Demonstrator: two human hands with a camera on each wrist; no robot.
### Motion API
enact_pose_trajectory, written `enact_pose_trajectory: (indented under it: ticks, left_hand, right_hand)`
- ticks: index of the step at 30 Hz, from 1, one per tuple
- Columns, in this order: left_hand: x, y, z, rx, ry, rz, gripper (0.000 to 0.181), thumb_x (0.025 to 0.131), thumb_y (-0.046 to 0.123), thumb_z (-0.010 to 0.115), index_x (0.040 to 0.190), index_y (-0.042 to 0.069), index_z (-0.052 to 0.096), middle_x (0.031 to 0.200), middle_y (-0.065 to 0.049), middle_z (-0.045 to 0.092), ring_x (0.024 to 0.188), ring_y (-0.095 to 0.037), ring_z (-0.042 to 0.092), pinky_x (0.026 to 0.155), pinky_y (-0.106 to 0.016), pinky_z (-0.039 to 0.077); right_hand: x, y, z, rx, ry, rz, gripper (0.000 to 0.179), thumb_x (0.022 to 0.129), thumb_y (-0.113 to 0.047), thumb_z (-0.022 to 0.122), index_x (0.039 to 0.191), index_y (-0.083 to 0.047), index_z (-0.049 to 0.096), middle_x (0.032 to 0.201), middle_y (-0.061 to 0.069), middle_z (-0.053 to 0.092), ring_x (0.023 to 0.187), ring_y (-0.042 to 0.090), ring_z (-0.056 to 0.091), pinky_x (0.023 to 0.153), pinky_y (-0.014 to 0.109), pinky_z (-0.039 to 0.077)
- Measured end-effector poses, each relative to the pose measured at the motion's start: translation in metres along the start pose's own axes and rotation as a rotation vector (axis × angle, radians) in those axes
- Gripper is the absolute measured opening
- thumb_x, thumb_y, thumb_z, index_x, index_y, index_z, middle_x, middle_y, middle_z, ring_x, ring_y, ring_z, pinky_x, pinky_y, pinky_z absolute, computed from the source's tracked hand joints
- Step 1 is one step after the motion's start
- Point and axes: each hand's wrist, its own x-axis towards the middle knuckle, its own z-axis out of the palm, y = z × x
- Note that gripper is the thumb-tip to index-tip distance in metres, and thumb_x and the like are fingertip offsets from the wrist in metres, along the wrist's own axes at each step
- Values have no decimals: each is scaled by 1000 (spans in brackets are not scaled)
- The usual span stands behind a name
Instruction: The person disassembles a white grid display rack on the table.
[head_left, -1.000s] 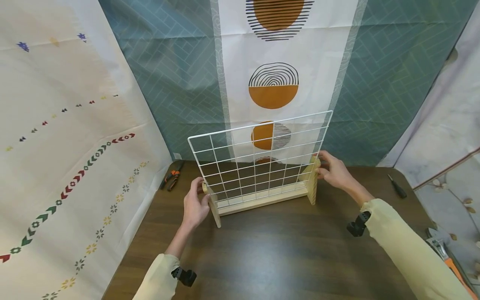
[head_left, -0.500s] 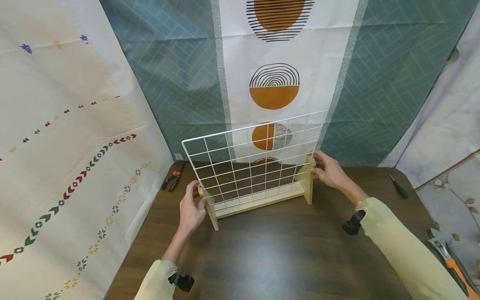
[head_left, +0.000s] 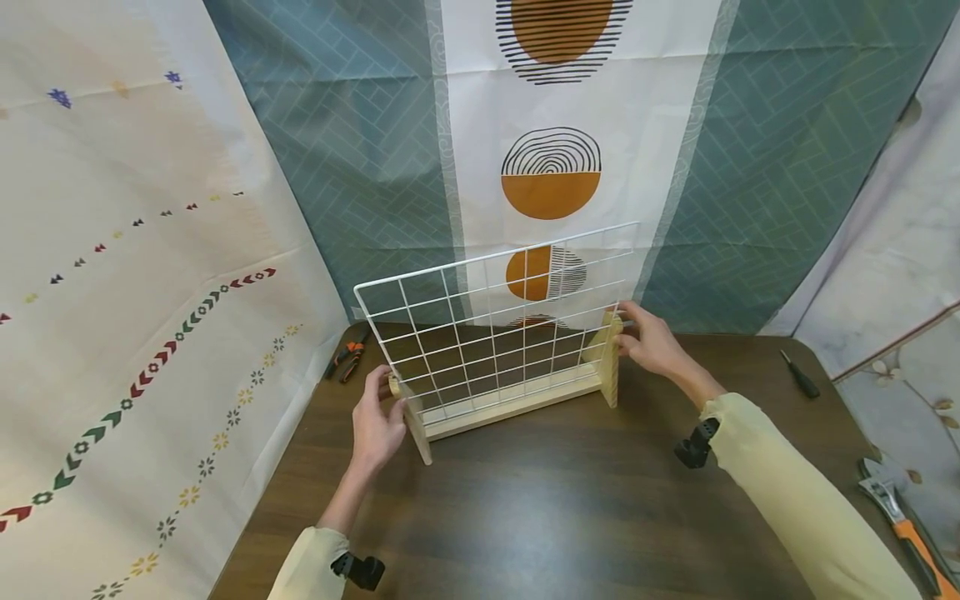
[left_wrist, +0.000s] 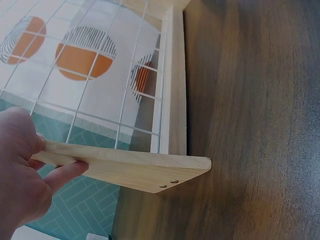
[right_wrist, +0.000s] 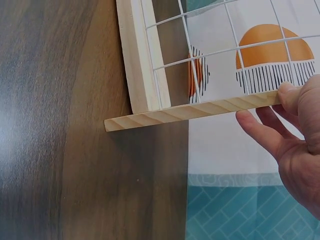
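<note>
A white wire grid panel (head_left: pixel 495 325) stands upright in a pale wooden base (head_left: pixel 510 407) that has a side piece at each end. My left hand (head_left: pixel 377 423) grips the top of the left side piece (left_wrist: pixel 125 167), thumb on one face and fingers on the other. Two metal screw heads (left_wrist: pixel 174 181) show low on that piece. At the other end, my right hand (head_left: pixel 651 340) pinches the upper part of the right side piece (right_wrist: pixel 200 109) between thumb and fingers. The rack sits slightly angled on the table, its left end nearer to me.
Orange-and-black pliers (head_left: pixel 347 358) lie on the brown wooden table (head_left: pixel 540 508) at the back left. A dark-handled screwdriver (head_left: pixel 799 375) lies at the right. An orange-handled adjustable wrench (head_left: pixel 900 521) is at the right edge. A patterned curtain (head_left: pixel 360 167) hangs close behind the rack.
The rack, with both hands holding its side pieces, has shifted to the left and turned slightly, its left end coming a little nearer. The tools have stayed in place.
</note>
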Motion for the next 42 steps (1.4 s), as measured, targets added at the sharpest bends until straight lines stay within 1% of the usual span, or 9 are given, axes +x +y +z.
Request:
enact_pose_trajectory:
  ticks: [5,10,11,18,25,29,33,37,42]
  left_hand:
    - [-2,-1,-4,3,1,-25,58,83,-17,64,135,4,47,125,-22,59,107,-37,64,67,-44,56]
    - [-4,-2,-7,9,11,-20,58,84,-16,64,135,6,48,124,-21,60,106,-37,64,65,-41,54]
    - [-4,-2,-8,10,12,-17,58,84,-16,64,135,6,48,124,-22,60,106,-37,64,65,-41,54]
    - [-8,-4,-10,8,35,-24,59,81,-17,64,134,3,48,123,-24,61,105,-40,64,77,-52,51]
    - [-12,-6,-16,22,58,-5,59,81,-17,65,134,3,49,121,-23,62,104,-40,65,74,-52,52]
    - [-15,-7,-19,44,66,15,60,81,-17,66,135,3,49,121,-22,62,103,-38,65,70,-48,53]
    - [-17,-9,-22,67,75,29,62,81,-16,66,137,4,50,122,-21,63,102,-36,65,62,-38,52]
    - [-19,-11,-24,77,83,24,62,81,-17,66,137,5,53,121,-20,64,102,-35,66,59,-30,51]
    - [-21,-12,-29,73,88,17,62,80,-18,66,136,4,54,119,-20,64,101,-35,66,58,-26,51]
  right_hand:
    - [3,-2,4,5,1,0,44,94,13,53,135,1,48,129,32,54,107,48,62,75,53,56]
    - [5,-4,8,7,-7,9,44,94,12,53,137,1,47,130,30,53,107,47,63,76,53,56]
    - [5,-4,8,6,-6,7,45,94,13,53,136,1,47,130,30,53,106,47,63,76,52,57]
    - [6,-5,13,11,2,-8,45,94,13,54,136,0,47,129,31,54,108,48,62,75,49,57]
    - [9,-8,18,32,-9,-25,44,94,13,54,136,2,47,129,32,53,109,49,61,77,53,56]
    - [10,-11,20,30,-13,-25,44,94,12,54,136,1,47,128,31,53,108,48,62,75,51,57]
    - [12,-14,23,16,-15,-16,44,94,12,54,137,0,47,130,30,53,107,46,63,73,48,58]
    - [14,-15,26,22,-23,-14,45,95,11,53,138,1,46,131,30,52,108,47,62,75,50,57]
    - [16,-18,31,33,-29,-27,45,95,12,54,138,1,46,131,30,53,109,47,62,75,52,57]
